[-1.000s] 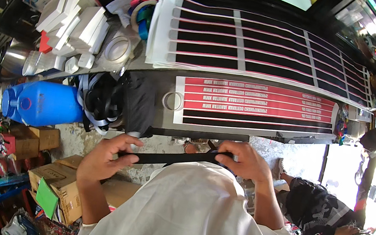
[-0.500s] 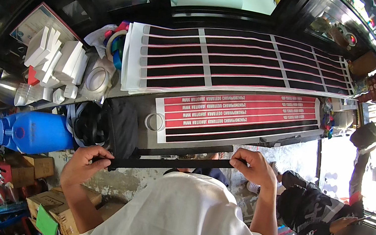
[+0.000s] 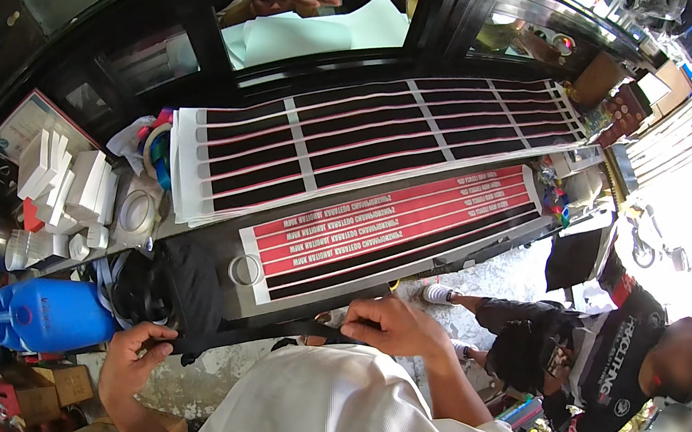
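A long black strap [image 3: 237, 336] runs between my two hands, in front of the bench edge. My left hand [image 3: 134, 356] pinches its left end between thumb and fingers. At the other end, my right hand [image 3: 393, 324] is closed on the strap with curled fingers. Beyond the strap, on the bench, lies a sheet printed with red and black strips [image 3: 390, 228]. A clear ring [image 3: 245, 269] rests on that sheet's left corner. Behind it is a stack of large white sheets with black panels and thin red lines [image 3: 352, 129].
White boxes [image 3: 83, 184] and tape rolls [image 3: 137, 212] crowd the bench's left end. A blue jug [image 3: 60, 316] and a black bag [image 3: 192, 277] sit below them. A person in a black printed shirt [image 3: 617, 356] is at the right. Dark-framed glass panels [image 3: 323, 32] stand behind the bench.
The view has turned, tilting the bench. My right hand has come closer to my left, and the strap's visible span is shorter. The person at right is more upright and more fully in view.
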The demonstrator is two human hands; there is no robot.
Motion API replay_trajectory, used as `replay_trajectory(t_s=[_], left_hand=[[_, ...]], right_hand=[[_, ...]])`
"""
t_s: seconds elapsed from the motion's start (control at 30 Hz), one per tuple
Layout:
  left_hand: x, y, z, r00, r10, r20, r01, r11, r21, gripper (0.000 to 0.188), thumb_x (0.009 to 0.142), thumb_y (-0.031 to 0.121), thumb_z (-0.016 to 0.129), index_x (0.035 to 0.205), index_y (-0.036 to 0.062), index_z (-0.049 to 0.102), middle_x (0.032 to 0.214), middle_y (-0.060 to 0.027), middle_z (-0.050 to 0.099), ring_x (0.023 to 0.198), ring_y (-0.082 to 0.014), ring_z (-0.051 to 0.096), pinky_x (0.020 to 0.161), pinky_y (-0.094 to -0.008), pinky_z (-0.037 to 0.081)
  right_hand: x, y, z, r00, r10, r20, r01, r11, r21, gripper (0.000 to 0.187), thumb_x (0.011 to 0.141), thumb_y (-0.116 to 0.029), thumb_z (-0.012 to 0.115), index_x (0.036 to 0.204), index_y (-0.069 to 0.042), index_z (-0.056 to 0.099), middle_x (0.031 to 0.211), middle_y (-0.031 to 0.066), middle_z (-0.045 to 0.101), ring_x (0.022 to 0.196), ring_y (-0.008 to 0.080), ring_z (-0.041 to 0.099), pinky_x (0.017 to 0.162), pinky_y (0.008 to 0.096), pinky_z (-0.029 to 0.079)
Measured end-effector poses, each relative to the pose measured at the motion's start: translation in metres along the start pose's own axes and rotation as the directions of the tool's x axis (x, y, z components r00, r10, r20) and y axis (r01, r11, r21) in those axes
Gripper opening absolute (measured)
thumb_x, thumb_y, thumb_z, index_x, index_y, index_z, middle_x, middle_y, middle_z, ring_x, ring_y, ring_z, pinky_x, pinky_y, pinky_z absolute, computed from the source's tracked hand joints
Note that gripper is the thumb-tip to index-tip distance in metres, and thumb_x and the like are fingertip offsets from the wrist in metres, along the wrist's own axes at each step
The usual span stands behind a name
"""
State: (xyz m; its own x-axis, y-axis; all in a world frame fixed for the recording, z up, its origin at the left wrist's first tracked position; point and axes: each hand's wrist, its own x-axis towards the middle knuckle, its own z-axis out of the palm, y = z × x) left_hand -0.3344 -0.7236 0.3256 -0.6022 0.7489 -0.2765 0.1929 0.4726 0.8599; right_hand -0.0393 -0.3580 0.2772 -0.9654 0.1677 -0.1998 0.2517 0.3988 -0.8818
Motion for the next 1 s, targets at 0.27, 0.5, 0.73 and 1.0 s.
replay_trajectory(t_s=[0.27,0.5,0.73,1.0], left_hand=[[-0.004,0.009,-0.007,0.945,0.162,-0.284,-0.155,0.987,0.047,0.025,0.095,-0.007,0.074,0.119,-0.0001,0.073,0.104,-0.0004,0.071,0.083,-0.0060,0.056,0.075,-0.0226,0.046],[0.005,0.029,0.026,0.882,0.034,-0.469,-0.325,0.765,-0.556,0.037,0.100,0.008,0.077,0.136,0.0052,0.069,0.114,-0.0054,0.078,0.094,-0.0051,0.069,0.075,-0.0197,0.056],[0.009,0.045,0.038,0.842,0.109,-0.529,-0.440,0.705,-0.556,0.050,0.096,-0.001,0.078,0.144,-0.0020,0.062,0.114,-0.0112,0.079,0.101,-0.0107,0.074,0.076,-0.0203,0.057],[-0.007,0.047,0.046,0.769,0.192,-0.610,-0.497,0.780,-0.381,0.054,0.101,-0.006,0.072,0.151,-0.0026,0.052,0.116,-0.0151,0.079,0.095,-0.0056,0.067,0.078,-0.0170,0.048]], right_hand=[[-0.006,-0.027,0.011,0.997,0.002,-0.077,-0.003,1.000,-0.013,0.019,0.101,-0.022,0.076,0.106,-0.004,0.076,0.084,0.0140,0.076,0.074,0.0329,0.074,0.068,0.0408,0.055],[-0.014,-0.055,0.021,0.996,-0.002,-0.089,0.009,0.997,0.082,0.014,0.103,-0.014,0.074,0.102,0.000,0.074,0.082,0.0095,0.075,0.070,0.0166,0.070,0.066,0.0324,0.054],[-0.007,-0.057,0.032,1.000,-0.007,0.010,0.004,0.981,0.195,0.015,0.106,-0.015,0.073,0.104,0.000,0.074,0.082,0.0053,0.075,0.070,0.0097,0.065,0.068,0.0277,0.052],[-0.004,-0.065,0.039,0.999,0.022,0.039,-0.028,0.989,0.149,0.017,0.106,-0.017,0.073,0.106,-0.001,0.074,0.082,0.0057,0.076,0.071,0.0082,0.064,0.066,0.0279,0.052]])
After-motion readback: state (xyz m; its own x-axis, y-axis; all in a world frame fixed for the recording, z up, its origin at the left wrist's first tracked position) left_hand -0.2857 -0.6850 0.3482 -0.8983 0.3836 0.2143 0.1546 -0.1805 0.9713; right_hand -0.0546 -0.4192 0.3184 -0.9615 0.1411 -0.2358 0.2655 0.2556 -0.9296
